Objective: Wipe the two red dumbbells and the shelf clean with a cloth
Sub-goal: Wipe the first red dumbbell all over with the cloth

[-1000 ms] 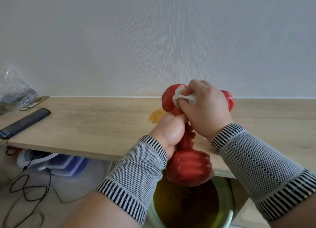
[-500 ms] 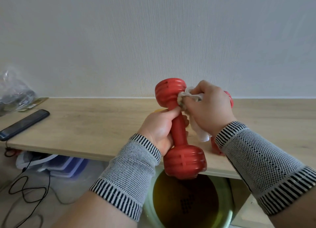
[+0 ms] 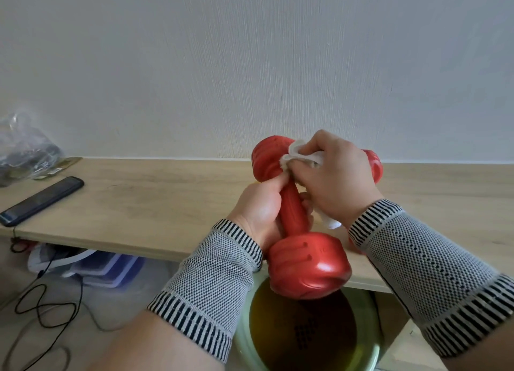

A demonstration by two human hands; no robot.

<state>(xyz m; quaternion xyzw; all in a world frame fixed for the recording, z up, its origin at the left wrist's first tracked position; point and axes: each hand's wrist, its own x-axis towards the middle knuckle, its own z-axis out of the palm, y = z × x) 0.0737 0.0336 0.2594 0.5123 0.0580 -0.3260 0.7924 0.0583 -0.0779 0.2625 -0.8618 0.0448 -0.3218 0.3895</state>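
Note:
A red dumbbell point(image 3: 303, 262) is held above the front edge of the pale wooden shelf point(image 3: 155, 203), tilted with one head near me and one head away. My left hand point(image 3: 258, 212) grips its bar from the left. My right hand point(image 3: 333, 181) holds a white cloth point(image 3: 299, 153) against the far head and the upper bar; a tail of cloth hangs below the palm. A second red dumbbell point(image 3: 372, 165) lies on the shelf behind my right hand, mostly hidden.
A dark phone point(image 3: 41, 201) lies at the shelf's left end beside a clear plastic bag point(image 3: 25, 148). A green basin point(image 3: 306, 337) of dark liquid stands on the floor below. Blue-and-white containers point(image 3: 103, 267) and black cables point(image 3: 44, 309) lie under the shelf.
My right hand has slid the cloth up from the bar onto the far head. The held dumbbell has turned and tilted a little in my left hand.

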